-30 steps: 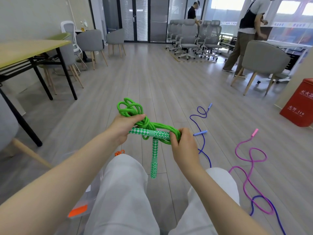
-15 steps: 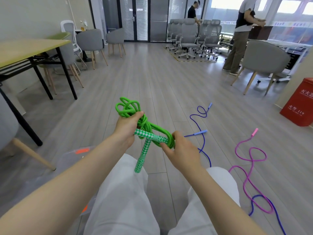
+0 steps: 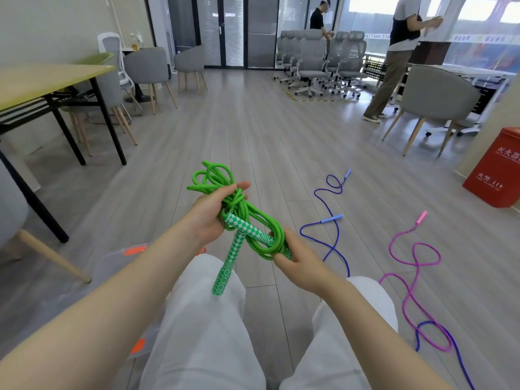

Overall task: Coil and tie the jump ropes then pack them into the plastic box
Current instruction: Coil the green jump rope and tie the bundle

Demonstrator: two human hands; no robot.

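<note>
A coiled green jump rope (image 3: 247, 218) with green-and-white patterned handles hangs between my hands above my knees. My left hand (image 3: 209, 213) grips the bundle near its upper loops. My right hand (image 3: 298, 261) holds the lower end of the coil and one handle. The other handle (image 3: 226, 267) hangs down toward my left knee. A blue jump rope (image 3: 327, 235) lies loose on the floor to the right. A pink jump rope (image 3: 413, 277) lies farther right. The clear plastic box (image 3: 112, 277) with orange clips sits on the floor at my lower left, partly hidden by my arm and leg.
A yellow table (image 3: 42, 80) with black legs stands at the left, with grey chairs around it. A red bin (image 3: 498, 173) sits at the right edge. A grey chair (image 3: 433, 99) and two standing people are further back, beside a row of office chairs.
Both hands have tilted the coil so it runs diagonally, left end higher. The free handle has swung from hanging straight down to pointing at my left knee. The person at the back right has stepped away.
</note>
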